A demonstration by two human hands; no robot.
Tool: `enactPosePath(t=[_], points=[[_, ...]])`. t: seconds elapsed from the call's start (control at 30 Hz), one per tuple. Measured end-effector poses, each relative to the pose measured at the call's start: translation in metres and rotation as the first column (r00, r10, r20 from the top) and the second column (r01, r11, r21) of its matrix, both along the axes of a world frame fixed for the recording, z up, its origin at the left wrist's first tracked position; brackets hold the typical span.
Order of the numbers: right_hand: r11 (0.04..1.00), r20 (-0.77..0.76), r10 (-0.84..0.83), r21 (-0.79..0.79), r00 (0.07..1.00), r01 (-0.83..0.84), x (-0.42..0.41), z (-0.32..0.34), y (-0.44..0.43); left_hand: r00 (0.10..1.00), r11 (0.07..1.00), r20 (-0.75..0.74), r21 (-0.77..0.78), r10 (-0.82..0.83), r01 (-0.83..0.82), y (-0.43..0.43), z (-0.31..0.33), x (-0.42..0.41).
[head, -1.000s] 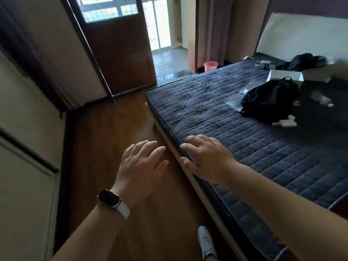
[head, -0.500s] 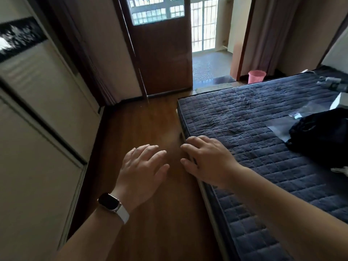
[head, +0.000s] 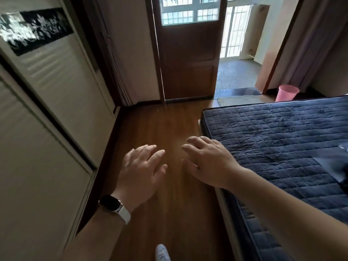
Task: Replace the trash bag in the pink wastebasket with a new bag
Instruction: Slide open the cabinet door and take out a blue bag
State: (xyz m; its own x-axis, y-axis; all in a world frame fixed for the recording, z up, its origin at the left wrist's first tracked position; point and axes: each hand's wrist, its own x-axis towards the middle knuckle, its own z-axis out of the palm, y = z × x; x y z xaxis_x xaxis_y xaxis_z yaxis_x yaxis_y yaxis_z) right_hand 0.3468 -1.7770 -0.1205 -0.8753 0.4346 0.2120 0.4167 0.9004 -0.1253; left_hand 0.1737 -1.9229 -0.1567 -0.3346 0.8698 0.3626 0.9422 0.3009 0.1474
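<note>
The pink wastebasket (head: 287, 92) stands on the floor at the far right, beyond the foot of the bed and beside a curtain. Its lower part is hidden by the mattress, and I cannot tell whether a bag is inside. My left hand (head: 142, 169), with a watch on its wrist, is held out over the wooden floor, fingers spread and empty. My right hand (head: 209, 162) hovers beside it near the mattress corner, also spread and empty. Both hands are far from the basket.
A dark blue quilted mattress (head: 278, 140) fills the right side. Sliding wardrobe doors (head: 47, 113) line the left. A brown door (head: 188, 59) stands ahead, with an open doorway (head: 237, 72) to a balcony on its right. The wooden floor (head: 160, 129) forms a corridor between wardrobe and bed.
The view has swung left and forward along the bed. The black bag on the mattress has left the view, and the door and basket look nearer. Both hands stay open, now over the floor.
</note>
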Motion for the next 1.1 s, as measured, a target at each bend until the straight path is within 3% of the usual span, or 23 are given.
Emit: enactPosePath(t=[0.27, 0.47, 0.77, 1.1], points=[[0.999, 0.037, 0.018, 0.038, 0.999, -0.019, -0.152, 0.016, 0.031, 0.998, 0.999, -0.047, -0.003, 0.039, -0.039, 0.032, 0.012, -0.159], [0.998, 0.066, 0.055, 0.023, 0.996, -0.057, -0.23, 0.018, 0.056, 0.996, 0.998, -0.059, 0.03, 0.065, -0.063, 0.048, 0.02, -0.232], [0.978, 0.084, 0.209, -0.041, 0.974, -0.206, -0.358, 0.005, 0.103, 0.977, 0.977, -0.049, -0.045, 0.206, -0.209, 0.067, 0.009, -0.326], [0.905, 0.039, 0.417, -0.113, 0.908, -0.411, -0.521, 0.005, 0.228, 0.906, 0.906, -0.095, -0.061, 0.413, -0.419, 0.153, 0.019, -0.449]])
